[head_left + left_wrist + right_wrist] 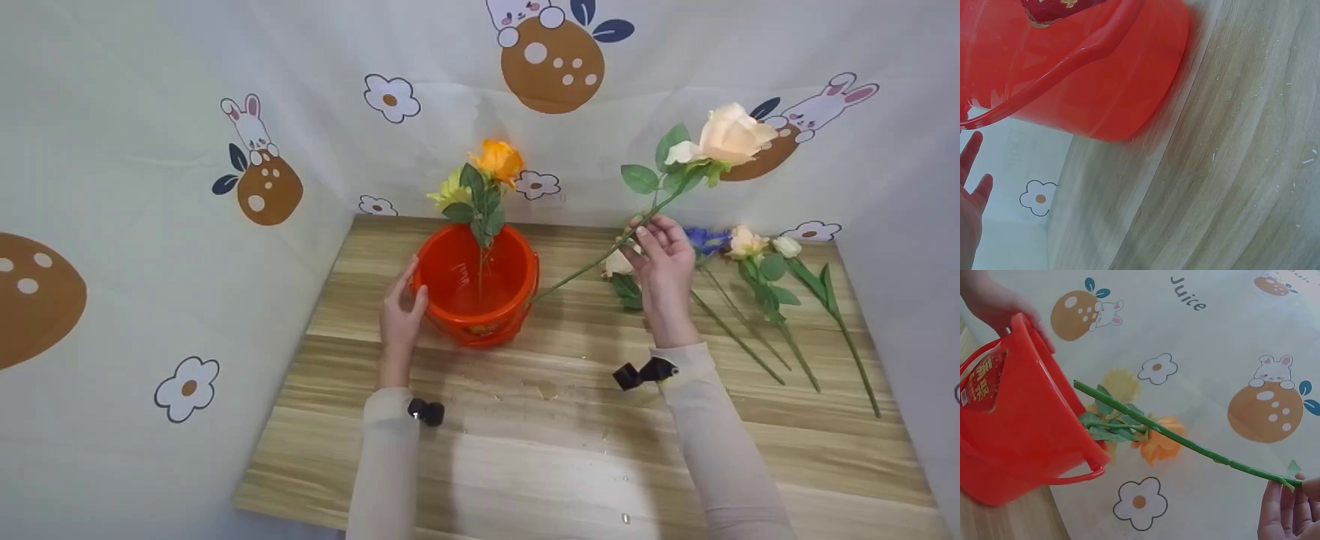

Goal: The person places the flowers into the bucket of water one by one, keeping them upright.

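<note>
A red bucket (477,330) stands on the table with an orange rose (498,160) and a yellow flower (452,192) in it. My left hand (401,322) rests against its left side near the rim, fingers fairly straight and thumb apart. In the left wrist view, part of the left hand (971,208) shows beside the bucket (1106,90). My right hand (664,274) pinches the stem of a peach rose (733,136) between thumb and fingers. In the right wrist view, the green stem (1185,445) slants towards the bucket's mouth, its cut end by the rim.
Right of the bucket lie a pale flower (619,262), a blue flower (706,240), another peach rose (747,244) and a white tulip (787,246), stems towards me. Small wet-looking spots dot the wooden table (525,450). A printed cloth wall (315,90) rises behind.
</note>
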The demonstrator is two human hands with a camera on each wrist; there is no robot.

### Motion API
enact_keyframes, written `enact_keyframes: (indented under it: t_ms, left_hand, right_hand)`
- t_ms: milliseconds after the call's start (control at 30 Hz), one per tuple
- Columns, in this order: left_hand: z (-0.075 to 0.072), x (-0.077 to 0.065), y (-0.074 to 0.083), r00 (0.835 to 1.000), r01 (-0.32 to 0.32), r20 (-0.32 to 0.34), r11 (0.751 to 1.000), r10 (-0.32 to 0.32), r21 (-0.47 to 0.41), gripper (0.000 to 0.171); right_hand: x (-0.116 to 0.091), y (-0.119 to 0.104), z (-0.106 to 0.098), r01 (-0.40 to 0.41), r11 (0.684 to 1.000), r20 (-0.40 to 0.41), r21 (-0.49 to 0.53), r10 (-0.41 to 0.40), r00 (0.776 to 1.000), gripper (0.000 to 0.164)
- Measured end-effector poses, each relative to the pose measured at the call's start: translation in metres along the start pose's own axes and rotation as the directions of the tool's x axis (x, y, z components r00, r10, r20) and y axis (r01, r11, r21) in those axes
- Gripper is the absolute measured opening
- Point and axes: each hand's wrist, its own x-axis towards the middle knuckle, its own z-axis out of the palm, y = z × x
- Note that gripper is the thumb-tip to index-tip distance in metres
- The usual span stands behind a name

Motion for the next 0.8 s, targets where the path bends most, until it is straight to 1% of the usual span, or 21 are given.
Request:
enact_keyframes:
  t_ms: [133,233,400,567,800]
  left_hand:
    - [-0.001,0.000,0.000,1.000,0.013,0.004,1.000,-0.013,0.007,0.044]
    - [-0.001,0.000,0.001,1.000,0.020,0.008,1.000,-0.020,0.016,0.044]
    - [-0.002,0.000,0.001,0.999,0.028,0.015,1.000,-0.028,-0.006,0.044]
    - [-0.001,-0.001,0.000,0.999,0.033,0.022,0.999,-0.033,-0.018,0.044]
    - [-0.001,-0.001,0.001,0.998,0.056,0.025,0.998,-0.056,-0.017,0.045]
  right_hand:
    - [0.000,0.001,0.009,0.019,1.000,0.025,0.003,-0.019,1.000,0.013]
    - [0.000,0.002,0.017,0.018,1.000,0.033,0.008,-0.018,0.999,0.013]
    - [0.000,0.008,0.029,0.029,1.000,0.050,0.002,-0.029,0.998,0.014]
    - [-0.001,0.018,0.041,0.039,0.999,0.075,-0.010,-0.038,0.996,0.015]
    - [-0.006,0.036,0.055,0.044,0.997,0.098,-0.071,-0.037,0.995,0.018]
